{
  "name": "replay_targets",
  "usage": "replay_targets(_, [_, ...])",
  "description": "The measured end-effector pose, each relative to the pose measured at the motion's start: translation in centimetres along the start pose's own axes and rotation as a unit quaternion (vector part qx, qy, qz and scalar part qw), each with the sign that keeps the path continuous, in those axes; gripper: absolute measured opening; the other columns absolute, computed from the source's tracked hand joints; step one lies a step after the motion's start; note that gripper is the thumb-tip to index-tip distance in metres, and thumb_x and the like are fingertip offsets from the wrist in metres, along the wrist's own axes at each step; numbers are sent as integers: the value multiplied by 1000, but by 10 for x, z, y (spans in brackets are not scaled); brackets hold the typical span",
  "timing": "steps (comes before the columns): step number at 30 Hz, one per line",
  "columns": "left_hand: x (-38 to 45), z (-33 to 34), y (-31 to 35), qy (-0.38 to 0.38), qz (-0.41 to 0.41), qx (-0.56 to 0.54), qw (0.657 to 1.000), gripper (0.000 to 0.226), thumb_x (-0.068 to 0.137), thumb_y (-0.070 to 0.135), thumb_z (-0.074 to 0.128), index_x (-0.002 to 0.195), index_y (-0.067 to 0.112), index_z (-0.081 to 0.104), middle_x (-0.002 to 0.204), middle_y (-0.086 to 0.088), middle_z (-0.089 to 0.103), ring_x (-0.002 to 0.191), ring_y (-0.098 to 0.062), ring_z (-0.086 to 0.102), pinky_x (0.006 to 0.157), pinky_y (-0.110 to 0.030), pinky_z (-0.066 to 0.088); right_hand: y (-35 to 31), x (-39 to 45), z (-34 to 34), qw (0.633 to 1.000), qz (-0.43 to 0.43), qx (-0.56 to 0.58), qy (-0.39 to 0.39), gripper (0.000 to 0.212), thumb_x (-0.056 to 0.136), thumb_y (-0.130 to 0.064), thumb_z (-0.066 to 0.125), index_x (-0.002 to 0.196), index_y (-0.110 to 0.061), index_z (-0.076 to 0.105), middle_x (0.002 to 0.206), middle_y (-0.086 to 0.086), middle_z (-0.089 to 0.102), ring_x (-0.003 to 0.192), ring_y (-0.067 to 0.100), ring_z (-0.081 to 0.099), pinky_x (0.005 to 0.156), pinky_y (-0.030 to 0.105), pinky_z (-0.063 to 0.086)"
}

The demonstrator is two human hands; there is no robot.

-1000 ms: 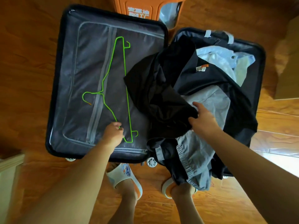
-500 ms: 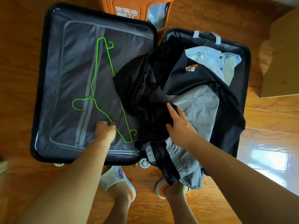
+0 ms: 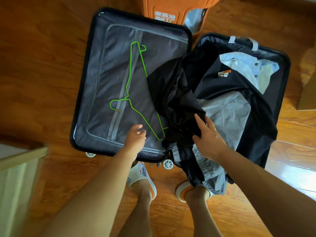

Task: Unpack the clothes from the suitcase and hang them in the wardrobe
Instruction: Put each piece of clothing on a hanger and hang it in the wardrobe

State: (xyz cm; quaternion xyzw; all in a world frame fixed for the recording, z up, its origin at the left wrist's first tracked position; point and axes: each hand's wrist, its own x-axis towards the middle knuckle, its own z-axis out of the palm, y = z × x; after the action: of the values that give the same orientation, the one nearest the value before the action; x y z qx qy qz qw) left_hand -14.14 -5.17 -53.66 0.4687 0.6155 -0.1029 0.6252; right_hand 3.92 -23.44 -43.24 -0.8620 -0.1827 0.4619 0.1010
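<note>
An open suitcase (image 3: 102, 53) lies on the wooden floor. A green wire hanger (image 3: 130, 76) rests on its grey lined left half, its lower end tucked under a black garment (image 3: 179, 93). The right half holds that black garment, a grey garment (image 3: 229, 115) and a light blue shirt (image 3: 239, 64). My left hand (image 3: 136, 138) hovers just left of the hanger, fingers loosely curled and holding nothing. My right hand (image 3: 207, 135) lies on the clothes pile and pinches a fold of the black garment between thumb and fingers.
An orange case (image 3: 171, 9) stands behind the suitcase. A cardboard box (image 3: 307, 93) sits at the right edge, and pale furniture (image 3: 18, 168) at the lower left. My feet in white slippers stand just in front of the suitcase wheels (image 3: 168, 164).
My left hand has let go of the green hanger and drawn slightly away. My right hand shifted on the black garment, which now covers the hanger's lower end.
</note>
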Motion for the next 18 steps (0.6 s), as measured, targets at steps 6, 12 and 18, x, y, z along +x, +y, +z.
replay_targets(6, [60,34,-14,-38,138,366,920,41,101,22,43,140,29,56,118,-18,60,97,-39,64,84,-42,55,6,37,10,999,-10,-8,33,76,98,-22,51,156,-45,7,165,-9,-2,144,31,32,112,43,39])
replay_targets(12, [44,36,-18,123,234,262,928,17,96,12,57,105,13,72,105,-15,70,100,-38,65,82,-42,52,23,32,16,1000,2,-8,21,77,98,-22,52,157,-42,5,166,-8,-4,144,29,33,108,37,40])
replay_targets(18, [-63,-16,19,190,168,-238,937,42,105,-2,42,140,20,47,121,5,55,90,-29,74,55,-40,61,0,2,-5,1000,-1,14,2,81,97,-30,55,155,-45,0,165,-11,-5,142,31,37,108,49,43])
